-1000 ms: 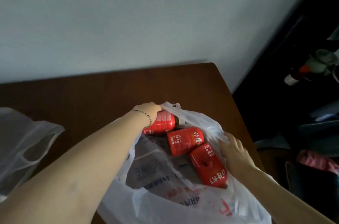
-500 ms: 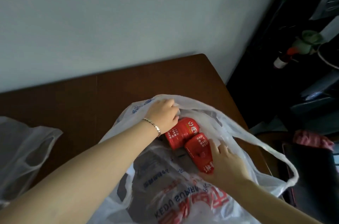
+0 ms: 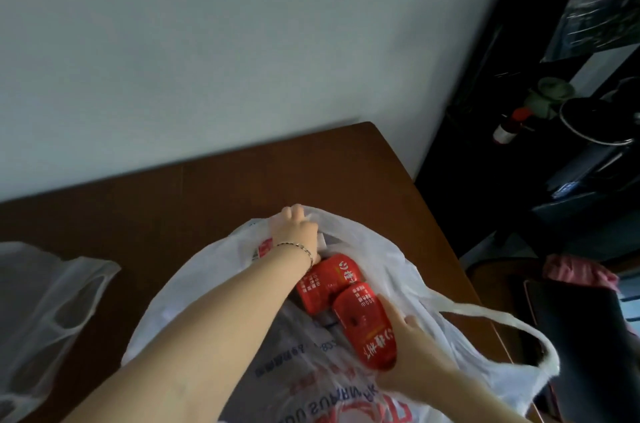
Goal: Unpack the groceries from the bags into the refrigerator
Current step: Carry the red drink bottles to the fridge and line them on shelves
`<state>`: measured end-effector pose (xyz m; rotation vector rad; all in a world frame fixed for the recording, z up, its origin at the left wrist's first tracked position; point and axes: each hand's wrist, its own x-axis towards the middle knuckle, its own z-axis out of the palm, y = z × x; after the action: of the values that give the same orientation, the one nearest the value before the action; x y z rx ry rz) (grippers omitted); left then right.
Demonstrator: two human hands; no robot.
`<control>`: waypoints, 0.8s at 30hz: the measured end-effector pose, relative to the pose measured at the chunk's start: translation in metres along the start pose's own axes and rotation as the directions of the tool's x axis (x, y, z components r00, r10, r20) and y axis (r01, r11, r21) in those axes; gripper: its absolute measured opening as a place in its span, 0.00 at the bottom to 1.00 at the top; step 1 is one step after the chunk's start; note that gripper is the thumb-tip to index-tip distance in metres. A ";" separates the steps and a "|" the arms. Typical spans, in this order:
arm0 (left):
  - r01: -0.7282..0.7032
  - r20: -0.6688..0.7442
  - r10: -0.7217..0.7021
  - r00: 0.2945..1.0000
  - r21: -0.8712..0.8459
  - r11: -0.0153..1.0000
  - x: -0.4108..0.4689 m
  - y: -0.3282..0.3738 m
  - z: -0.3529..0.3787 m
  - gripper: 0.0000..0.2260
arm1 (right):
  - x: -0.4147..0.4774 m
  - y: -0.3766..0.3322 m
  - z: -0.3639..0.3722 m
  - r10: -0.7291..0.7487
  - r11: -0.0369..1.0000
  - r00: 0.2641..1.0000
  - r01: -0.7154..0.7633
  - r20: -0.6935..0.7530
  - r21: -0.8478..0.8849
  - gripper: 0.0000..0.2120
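On the brown table in front of you, a white grocery bag lies open w/ two red bottles inside, side by side & touching. Your left hand is at the bag's far rim, fingers curled over the plastic, apparently gripping it to hold the mouth open. Your right hand wraps round the nearer red bottle. The far red bottle lies loose by your left wrist. Step, by my reading: taking bottles out; fridge not in view. Next move needs the held bottle lifted clear w/o snagging the bag handle.
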<state>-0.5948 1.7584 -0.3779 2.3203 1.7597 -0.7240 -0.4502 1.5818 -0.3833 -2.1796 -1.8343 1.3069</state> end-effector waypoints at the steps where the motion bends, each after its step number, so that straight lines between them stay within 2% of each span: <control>1: -0.053 -0.070 0.056 0.996 0.045 0.998 -0.010 -0.003 -0.001 0.24 | -0.003 0.002 -0.002 0.009 0.999 1.000 -0.010 0.009 0.041 0.46; 4: -0.137 -0.180 0.152 0.972 0.094 0.986 -0.050 -0.019 -0.007 0.23 | -0.014 0.004 -0.002 0.043 0.996 0.999 -0.044 0.009 0.075 0.43; 7: -0.098 -0.188 0.115 0.975 0.098 0.990 -0.096 -0.043 -0.007 0.21 | -0.017 0.000 0.003 0.135 0.986 0.990 -0.130 -0.037 0.108 0.43; 9: -0.038 -0.163 0.041 0.986 0.022 0.999 -0.125 -0.058 -0.004 0.22 | -0.017 -0.007 0.009 0.196 0.966 0.980 -0.185 -0.044 0.182 0.44; 11: 0.024 -0.093 -0.036 0.995 -0.133 0.991 -0.152 -0.065 -0.002 0.23 | -0.017 -0.013 0.017 0.221 0.949 0.973 -0.197 -0.072 0.245 0.44; 13: 0.048 -0.043 -0.059 0.997 -0.217 0.975 -0.172 -0.063 0.004 0.22 | -0.019 -0.018 0.022 0.217 0.957 0.968 -0.185 -0.124 0.225 0.44; 15: 0.046 -0.026 -0.054 0.998 -0.250 0.967 -0.187 -0.058 0.016 0.20 | -0.020 -0.020 0.024 0.228 0.965 0.960 -0.201 -0.163 0.166 0.44; 19: 0.067 0.045 -0.055 0.997 -0.335 0.940 -0.209 -0.050 0.044 0.21 | -0.026 -0.019 0.036 0.290 0.943 0.955 -0.276 -0.055 0.186 0.42; 24: 0.062 -0.016 -0.074 0.997 -0.381 0.922 -0.220 -0.044 0.061 0.18 | -0.040 -0.016 0.049 0.344 0.925 0.936 -0.326 -0.068 0.192 0.33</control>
<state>-0.6975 1.5564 -0.3241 2.0276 1.8097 -0.3165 -0.4902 1.5305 -0.3842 -2.4829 -1.2909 1.3202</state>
